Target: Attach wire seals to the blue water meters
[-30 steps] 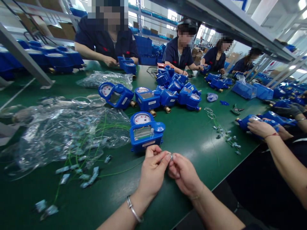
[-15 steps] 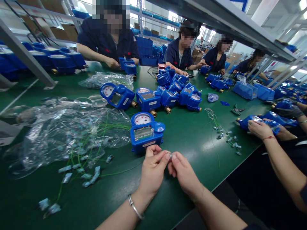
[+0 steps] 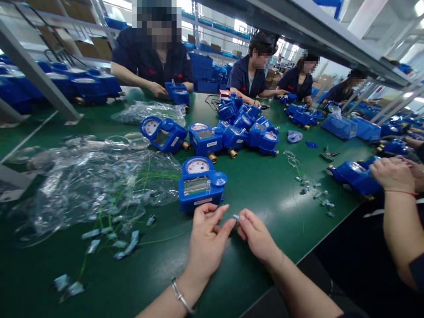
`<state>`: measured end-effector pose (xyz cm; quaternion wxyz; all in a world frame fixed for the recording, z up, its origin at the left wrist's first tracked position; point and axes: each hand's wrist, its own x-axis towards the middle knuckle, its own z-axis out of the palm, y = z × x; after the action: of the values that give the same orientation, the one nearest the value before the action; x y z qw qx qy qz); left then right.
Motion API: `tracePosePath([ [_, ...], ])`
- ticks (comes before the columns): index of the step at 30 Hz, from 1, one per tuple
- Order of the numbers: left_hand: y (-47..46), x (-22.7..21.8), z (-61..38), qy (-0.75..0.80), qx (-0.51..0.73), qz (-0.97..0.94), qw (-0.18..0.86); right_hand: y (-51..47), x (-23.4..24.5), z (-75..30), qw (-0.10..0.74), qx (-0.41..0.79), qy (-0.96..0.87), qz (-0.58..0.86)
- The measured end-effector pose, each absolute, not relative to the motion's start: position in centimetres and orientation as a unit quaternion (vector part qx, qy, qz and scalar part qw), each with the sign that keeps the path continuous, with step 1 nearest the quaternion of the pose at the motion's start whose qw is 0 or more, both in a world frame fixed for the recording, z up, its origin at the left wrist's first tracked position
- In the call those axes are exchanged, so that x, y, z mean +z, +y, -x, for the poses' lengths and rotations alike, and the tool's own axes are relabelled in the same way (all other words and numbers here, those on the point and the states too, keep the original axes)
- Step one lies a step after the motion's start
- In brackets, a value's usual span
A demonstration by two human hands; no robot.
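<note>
My left hand (image 3: 207,243) and my right hand (image 3: 256,236) meet just above the green table (image 3: 258,185), near its front edge. Their fingertips pinch a tiny grey seal piece (image 3: 236,217) between them. My left index finger is stretched out over it. A thin green wire (image 3: 159,241) trails left from the hands across the table. Right behind my hands sits a blue water meter (image 3: 200,183) with a white dial and a small display, face up.
A clear plastic bag (image 3: 89,185) with green wires and loose seals lies at the left. More blue meters (image 3: 232,132) cluster mid-table. Several people work along the far side, and another person's hands (image 3: 394,174) hold a meter at the right.
My left fingers have opened out a little and both hands shifted slightly right. The person at the right has drawn their hands and meter further right.
</note>
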<state>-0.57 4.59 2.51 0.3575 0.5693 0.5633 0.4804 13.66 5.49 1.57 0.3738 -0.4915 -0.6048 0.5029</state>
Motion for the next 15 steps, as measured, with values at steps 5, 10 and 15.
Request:
tracePosePath([
  [5,4.4,3.0,0.7,0.609,0.286,-0.619,0.404,5.2,1.3,-15.3,0.222,0.155,-0.842,0.467],
  [10,5.1,2.1,-0.5,0.578,0.28,-0.615,0.458,5.6,1.0,-15.6,0.189,0.055,-0.879,0.434],
  [15,5.2,1.7,-0.8,0.563,0.339,-0.603,0.454,6.3,1.7,-14.7,0.238,0.281,-0.795,0.483],
])
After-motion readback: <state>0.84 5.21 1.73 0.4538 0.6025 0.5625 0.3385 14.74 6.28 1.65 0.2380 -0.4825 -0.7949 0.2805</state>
